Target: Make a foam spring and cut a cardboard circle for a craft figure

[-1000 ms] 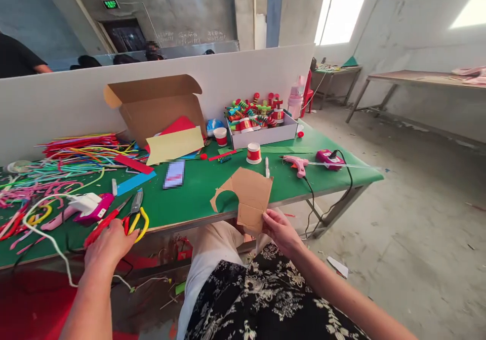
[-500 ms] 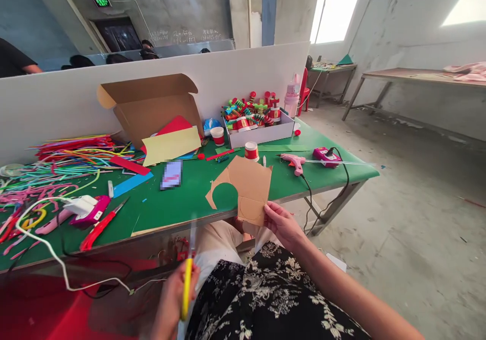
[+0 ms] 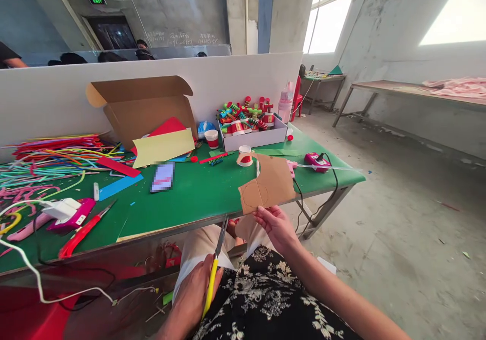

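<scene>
My left hand (image 3: 197, 284) is closed round the yellow handles of the scissors (image 3: 217, 259), low in front of my lap. The dark blades point up toward the table edge, below and left of the cardboard, and do not touch it. My right hand (image 3: 275, 223) pinches the lower edge of a brown cardboard piece (image 3: 279, 178) between thumb and fingers. A round cut-out opens at the cardboard's upper left, and a drawn circle shows on its lower left part. Behind it, a red and white paper cup (image 3: 245, 157) stands on the green table (image 3: 197, 193).
A white box (image 3: 254, 140) of colourful cup figures stands at the back, beside an open carton (image 3: 152, 107). Pipe cleaners (image 3: 61, 163), a red-handled tool (image 3: 85, 234) and cables lie left. A pink glue gun (image 3: 292, 168), partly covered by the cardboard, and a power block (image 3: 317, 162) are right.
The cardboard has turned and shifted right, now showing its drawn circle more fully. My left hand has come up and right with the scissors. The view has shifted slightly.
</scene>
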`<state>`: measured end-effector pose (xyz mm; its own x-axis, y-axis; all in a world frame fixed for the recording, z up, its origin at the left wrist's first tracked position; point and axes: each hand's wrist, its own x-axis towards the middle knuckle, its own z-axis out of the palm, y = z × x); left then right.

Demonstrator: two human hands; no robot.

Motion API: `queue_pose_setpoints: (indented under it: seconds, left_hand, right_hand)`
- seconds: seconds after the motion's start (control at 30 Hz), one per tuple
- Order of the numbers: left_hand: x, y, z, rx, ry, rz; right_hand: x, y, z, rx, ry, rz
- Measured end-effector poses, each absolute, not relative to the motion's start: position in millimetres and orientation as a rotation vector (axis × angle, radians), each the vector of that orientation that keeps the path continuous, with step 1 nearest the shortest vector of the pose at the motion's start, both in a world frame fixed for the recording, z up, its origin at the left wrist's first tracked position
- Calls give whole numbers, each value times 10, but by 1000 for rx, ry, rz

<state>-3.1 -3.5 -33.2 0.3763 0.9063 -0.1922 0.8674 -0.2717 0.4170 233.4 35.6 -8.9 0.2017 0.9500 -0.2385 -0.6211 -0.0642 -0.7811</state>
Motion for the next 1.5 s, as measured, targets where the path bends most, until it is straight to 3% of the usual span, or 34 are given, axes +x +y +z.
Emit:
queue_pose_setpoints:
  seconds: [0.23,0.77,1.07,1.33,1.5]
  left_hand:
    - [178,2,-184,2248,1491,-32]
    - [340,45,-94,2084,1493,117]
    - [95,46,-127,2180,1479,115]
    - [-127,104,150,2292,1411,-67]
    - [-145,103,278,2338,1406,-215]
  right_hand:
    - [2094,289,-52,-923,-389,1417]
    - [1938,152,-77,-862,-210,1541]
    - [2254,247,-144,-1055,-470,1387]
    - [2560,252,-11,-1124,-893,1456]
    - [2549,239,33,-1104,-869,1465]
